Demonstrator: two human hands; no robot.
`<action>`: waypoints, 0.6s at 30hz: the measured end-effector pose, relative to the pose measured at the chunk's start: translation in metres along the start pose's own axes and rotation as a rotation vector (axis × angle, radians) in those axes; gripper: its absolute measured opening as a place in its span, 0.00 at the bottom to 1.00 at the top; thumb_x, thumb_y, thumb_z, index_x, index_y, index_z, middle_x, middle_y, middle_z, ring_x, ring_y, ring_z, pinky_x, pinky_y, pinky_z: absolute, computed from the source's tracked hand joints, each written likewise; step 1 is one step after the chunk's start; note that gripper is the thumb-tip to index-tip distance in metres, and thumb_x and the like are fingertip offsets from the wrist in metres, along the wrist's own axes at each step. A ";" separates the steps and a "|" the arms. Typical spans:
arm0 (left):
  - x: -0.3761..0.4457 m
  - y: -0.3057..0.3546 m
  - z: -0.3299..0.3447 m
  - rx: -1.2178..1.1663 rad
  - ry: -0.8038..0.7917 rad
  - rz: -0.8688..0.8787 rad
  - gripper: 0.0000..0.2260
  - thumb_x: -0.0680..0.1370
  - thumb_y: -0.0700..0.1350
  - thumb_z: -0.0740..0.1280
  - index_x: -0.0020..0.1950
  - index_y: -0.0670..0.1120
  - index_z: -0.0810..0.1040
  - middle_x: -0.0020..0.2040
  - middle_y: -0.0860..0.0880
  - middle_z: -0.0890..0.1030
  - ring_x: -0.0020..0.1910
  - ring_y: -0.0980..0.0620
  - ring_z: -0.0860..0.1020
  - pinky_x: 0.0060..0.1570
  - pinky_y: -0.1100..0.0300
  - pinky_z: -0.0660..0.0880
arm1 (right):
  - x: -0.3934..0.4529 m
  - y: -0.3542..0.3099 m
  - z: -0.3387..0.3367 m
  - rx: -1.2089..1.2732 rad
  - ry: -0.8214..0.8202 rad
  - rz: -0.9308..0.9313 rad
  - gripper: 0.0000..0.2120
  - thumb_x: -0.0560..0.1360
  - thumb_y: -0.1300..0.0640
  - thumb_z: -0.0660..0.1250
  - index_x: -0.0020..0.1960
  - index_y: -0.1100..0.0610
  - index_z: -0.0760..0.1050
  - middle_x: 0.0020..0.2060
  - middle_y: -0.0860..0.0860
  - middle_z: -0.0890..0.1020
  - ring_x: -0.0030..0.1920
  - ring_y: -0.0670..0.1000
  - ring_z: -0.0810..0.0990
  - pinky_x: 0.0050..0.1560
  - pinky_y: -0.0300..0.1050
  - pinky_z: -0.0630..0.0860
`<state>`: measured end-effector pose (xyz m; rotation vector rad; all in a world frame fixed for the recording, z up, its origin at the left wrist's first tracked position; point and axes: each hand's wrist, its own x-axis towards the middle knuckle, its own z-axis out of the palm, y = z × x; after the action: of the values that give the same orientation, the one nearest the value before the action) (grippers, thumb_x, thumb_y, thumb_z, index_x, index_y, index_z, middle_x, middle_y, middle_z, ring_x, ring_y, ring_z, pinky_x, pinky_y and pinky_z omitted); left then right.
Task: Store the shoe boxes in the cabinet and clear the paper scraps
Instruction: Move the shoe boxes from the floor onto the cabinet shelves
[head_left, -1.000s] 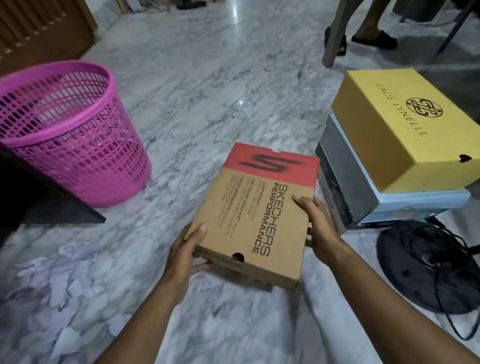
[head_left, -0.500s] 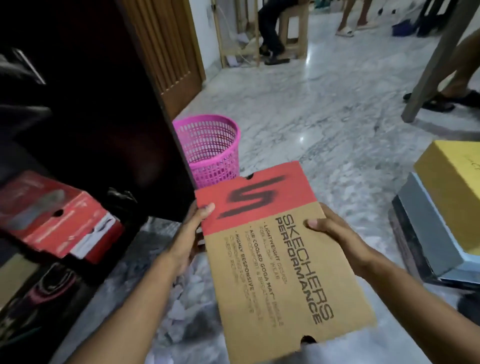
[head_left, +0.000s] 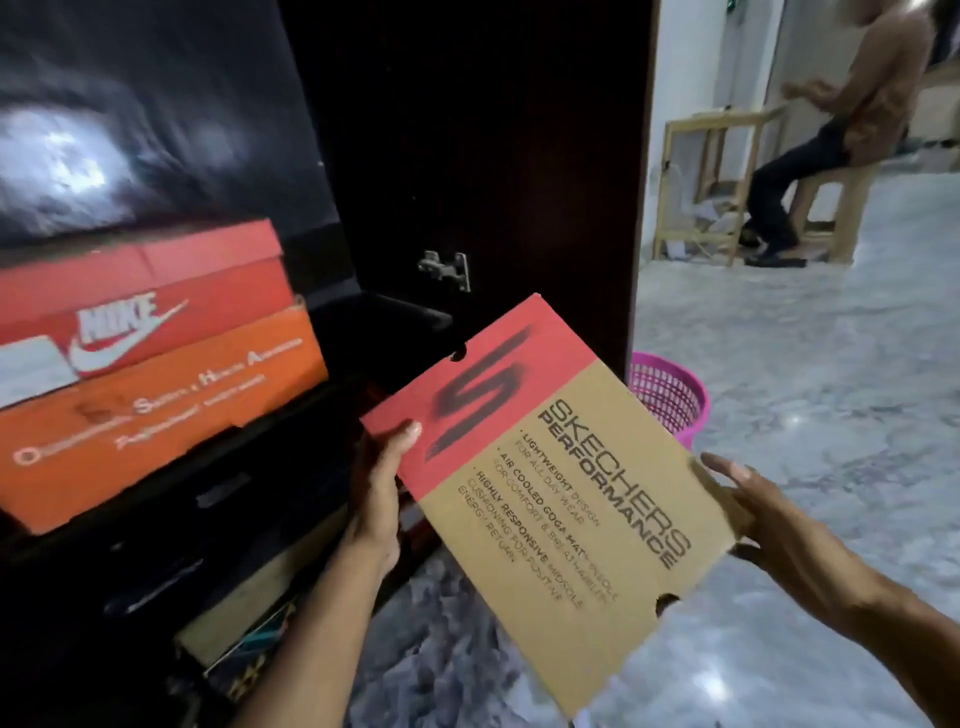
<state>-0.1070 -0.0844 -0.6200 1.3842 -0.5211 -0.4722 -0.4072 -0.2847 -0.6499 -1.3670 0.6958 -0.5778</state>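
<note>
At left of frame a red Nike box (head_left: 145, 306) sits on an orange box (head_left: 156, 415) in the cabinet (head_left: 467, 156); your left hand (head_left: 376, 499) grips the Skechers box (head_left: 550, 499), tilted at centre; your right hand (head_left: 769, 519) presses its edge, fingers straight; pink basket (head_left: 670, 395) behind.

Your shelf (head_left: 171, 499) has free room right of the orange box (head_left: 156, 421) and Nike box (head_left: 150, 296); the door (head_left: 493, 156) bounds it.
</note>
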 end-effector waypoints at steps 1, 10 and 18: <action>0.000 0.014 -0.007 -0.050 0.062 0.029 0.23 0.72 0.62 0.70 0.64 0.54 0.81 0.60 0.49 0.85 0.61 0.45 0.82 0.61 0.45 0.77 | 0.000 -0.003 0.010 -0.004 -0.002 -0.025 0.33 0.69 0.25 0.67 0.70 0.40 0.75 0.65 0.46 0.84 0.68 0.54 0.80 0.73 0.61 0.70; 0.017 0.128 -0.043 -0.437 0.484 0.190 0.18 0.76 0.60 0.69 0.65 0.57 0.77 0.61 0.53 0.84 0.56 0.54 0.82 0.54 0.53 0.79 | 0.013 -0.065 0.155 0.070 -0.199 -0.251 0.41 0.63 0.32 0.78 0.74 0.38 0.70 0.69 0.43 0.81 0.70 0.47 0.79 0.68 0.58 0.74; 0.015 0.228 -0.078 -0.387 0.920 0.363 0.37 0.70 0.65 0.74 0.76 0.55 0.70 0.70 0.51 0.72 0.69 0.52 0.71 0.63 0.59 0.69 | 0.053 -0.181 0.271 0.163 -0.139 -0.395 0.27 0.78 0.36 0.64 0.74 0.46 0.72 0.68 0.47 0.80 0.68 0.51 0.79 0.70 0.58 0.75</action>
<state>-0.0456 -0.0026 -0.4008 0.9613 0.0867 0.3569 -0.1667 -0.1641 -0.4588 -1.3830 0.2583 -0.8242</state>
